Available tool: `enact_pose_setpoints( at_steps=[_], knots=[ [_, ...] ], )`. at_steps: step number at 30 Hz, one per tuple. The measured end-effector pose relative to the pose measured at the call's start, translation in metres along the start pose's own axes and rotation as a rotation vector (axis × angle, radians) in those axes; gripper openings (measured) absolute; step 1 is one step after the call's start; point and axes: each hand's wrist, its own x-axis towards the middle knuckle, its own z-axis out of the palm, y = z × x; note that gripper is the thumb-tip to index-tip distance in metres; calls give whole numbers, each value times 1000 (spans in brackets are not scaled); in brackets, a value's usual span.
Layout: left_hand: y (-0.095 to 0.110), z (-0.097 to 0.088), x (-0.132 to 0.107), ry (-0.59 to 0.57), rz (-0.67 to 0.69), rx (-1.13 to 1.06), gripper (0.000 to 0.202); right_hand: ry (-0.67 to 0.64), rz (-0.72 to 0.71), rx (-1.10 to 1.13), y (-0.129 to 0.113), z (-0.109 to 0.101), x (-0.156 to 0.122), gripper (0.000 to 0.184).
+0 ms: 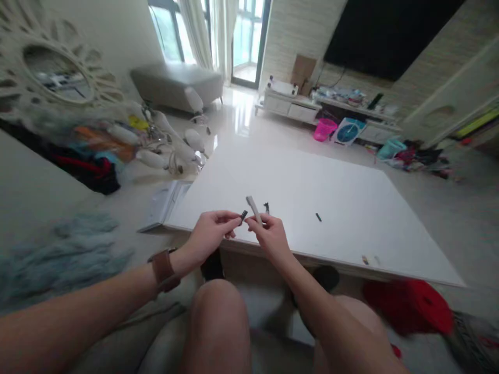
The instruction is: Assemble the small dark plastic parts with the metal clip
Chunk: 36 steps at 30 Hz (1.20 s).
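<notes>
Between the thumb and fingers of my left hand [216,226] is a small dark strip-shaped piece [244,214]; its exact kind is too blurred to tell. My right hand [271,234] is closed round a slim light grey stick [254,209] with a slightly wider tip, which points up and away from me. The two hands are close together above the near edge of the white table [296,182]. Just beyond my right hand stands a small black item [266,206], partly hidden by the fingers. Farther right, another small black strip [318,217] lies flat on the tabletop.
A small brown-and-dark piece [365,259] and a pale piece [377,260] lie near the table's front right edge. A white panel-like box [163,205] is at the left edge. Red fabric [413,304] lies below at right. Wrapped white items [167,140] crowd the floor beyond.
</notes>
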Motion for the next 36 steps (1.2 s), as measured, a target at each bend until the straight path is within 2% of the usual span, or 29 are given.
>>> enact_pose_setpoints(
  at_steps=[16, 25, 36],
  knots=[
    [-3, -1, -1, -60, 26, 37, 29, -36, -14, 30, -6, -2, -6, 23],
    [-9, -1, 1, -42, 19, 32, 29, -23, 8, 24, -2, 0, -5, 22],
    [-6, 0, 0, -57, 22, 49, 27, -30, -4, 3, 0, -2, -5, 21]
  ],
)
